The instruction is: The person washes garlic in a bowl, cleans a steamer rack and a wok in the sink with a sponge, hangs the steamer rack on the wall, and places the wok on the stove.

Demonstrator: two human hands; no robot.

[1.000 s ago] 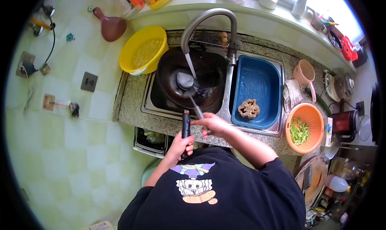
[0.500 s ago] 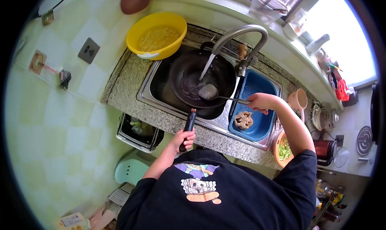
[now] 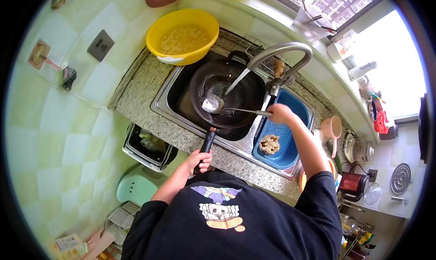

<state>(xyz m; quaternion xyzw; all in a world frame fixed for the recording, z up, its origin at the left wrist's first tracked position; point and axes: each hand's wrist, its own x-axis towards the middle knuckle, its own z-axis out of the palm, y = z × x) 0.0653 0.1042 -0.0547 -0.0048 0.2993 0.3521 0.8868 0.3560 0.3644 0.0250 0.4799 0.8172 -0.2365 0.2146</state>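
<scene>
My left hand (image 3: 200, 160) is wrapped round the black handle of a dark wok (image 3: 231, 117), which rests over the left sink basin (image 3: 179, 96). Water runs from the curved faucet (image 3: 290, 47) into the wok. In my right hand (image 3: 280, 113) is the handle end of a metal ladle (image 3: 213, 104); its bowl lies inside the wok, left of the water stream. Below my right hand, a blue basket (image 3: 287, 154) in the right basin holds a brown, lumpy scrubber (image 3: 269, 144).
A yellow basin (image 3: 203, 54) with pale pieces in water stands behind the sink on the left. An orange colander (image 3: 301, 180) is partly hidden by my right arm. A pink dipper (image 3: 331, 127) and a red kettle (image 3: 354, 183) stand at the right. An open bin (image 3: 147, 147) sits below the counter.
My right hand has moved from near the wok handle out to the right, then slightly back left, with the ladle. The ladle bowl has shifted left in the wok. The view has turned.
</scene>
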